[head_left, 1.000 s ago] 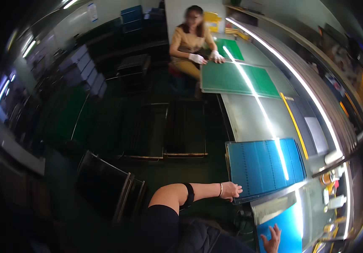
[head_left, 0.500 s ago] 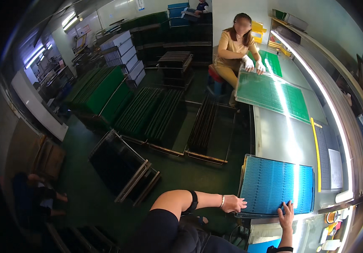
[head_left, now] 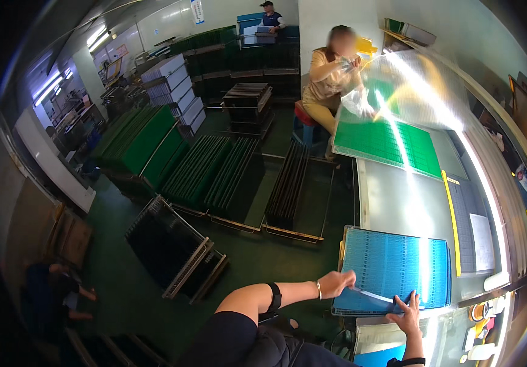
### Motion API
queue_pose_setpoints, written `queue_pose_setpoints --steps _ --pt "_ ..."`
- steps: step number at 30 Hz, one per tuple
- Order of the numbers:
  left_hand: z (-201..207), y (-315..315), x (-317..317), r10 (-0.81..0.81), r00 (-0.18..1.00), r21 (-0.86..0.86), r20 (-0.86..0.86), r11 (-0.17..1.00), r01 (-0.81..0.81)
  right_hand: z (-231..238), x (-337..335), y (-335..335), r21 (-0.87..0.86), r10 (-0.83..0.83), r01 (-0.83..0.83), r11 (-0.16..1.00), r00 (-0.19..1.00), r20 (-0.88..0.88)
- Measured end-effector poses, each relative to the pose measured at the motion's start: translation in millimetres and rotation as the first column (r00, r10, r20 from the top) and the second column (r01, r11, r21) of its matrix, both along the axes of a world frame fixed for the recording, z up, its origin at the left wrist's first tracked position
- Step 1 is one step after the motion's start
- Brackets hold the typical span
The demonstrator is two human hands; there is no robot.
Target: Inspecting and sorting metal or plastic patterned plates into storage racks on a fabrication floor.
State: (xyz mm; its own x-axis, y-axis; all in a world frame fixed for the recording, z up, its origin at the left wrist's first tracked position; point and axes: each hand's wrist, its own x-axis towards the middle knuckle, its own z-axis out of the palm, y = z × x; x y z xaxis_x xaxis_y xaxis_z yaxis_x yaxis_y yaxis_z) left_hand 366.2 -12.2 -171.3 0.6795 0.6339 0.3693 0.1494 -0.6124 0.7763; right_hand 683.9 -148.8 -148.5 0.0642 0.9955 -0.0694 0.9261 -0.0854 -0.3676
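A stack of blue patterned sheets (head_left: 398, 260) lies on the bench in front of me. My left hand (head_left: 337, 284) is closed at the near left corner, pinching the edge of a thin clear film (head_left: 370, 297). That edge is raised off the blue surface and runs as a pale, shiny strip toward my other hand. My right hand (head_left: 406, 313) rests at the near edge of the top sheet, fingers spread and pressing on it; nothing is gripped in it.
Across the bench a seated co-worker lifts a large clear film (head_left: 422, 79) over green sheets (head_left: 392, 144). A yellow-edged dark board (head_left: 468, 226) lies right of my stack. Racks of dark panels (head_left: 178, 251) stand on the floor at left. Tape rolls (head_left: 478, 312) sit near right.
My left hand has risen slightly at the corner, lifting the film's edge. My right hand has shifted a little left. The co-worker has raised a clear film from the green sheet.
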Motion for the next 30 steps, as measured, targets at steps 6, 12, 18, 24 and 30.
queue_pose_setpoints --steps 6,12,18,24,30 --pt "101.4 1.2 19.7 0.072 0.970 0.611 0.230 0.765 -0.202 0.9 -1.3 15.0 0.040 -0.031 0.036 0.999 0.994 -0.100" --pt "7.6 -49.3 96.9 -0.341 0.825 0.377 -0.451 0.765 0.522 49.8 14.7 42.6 -0.194 -0.090 0.049 0.980 0.974 -0.207" --pt "57.7 -24.6 117.8 -0.087 0.532 0.101 -0.842 0.944 0.315 157.5 61.3 56.2 0.471 -0.133 0.333 0.817 0.904 -0.407" --pt "57.0 -20.1 119.2 -0.070 0.503 0.105 -0.861 0.944 0.312 257.8 93.7 6.7 0.687 -0.103 0.556 0.468 0.807 -0.582" --pt "59.9 -19.3 112.1 -0.106 0.530 0.080 -0.842 0.945 0.317 274.1 105.2 -2.4 0.729 -0.460 0.512 0.454 0.836 -0.301"
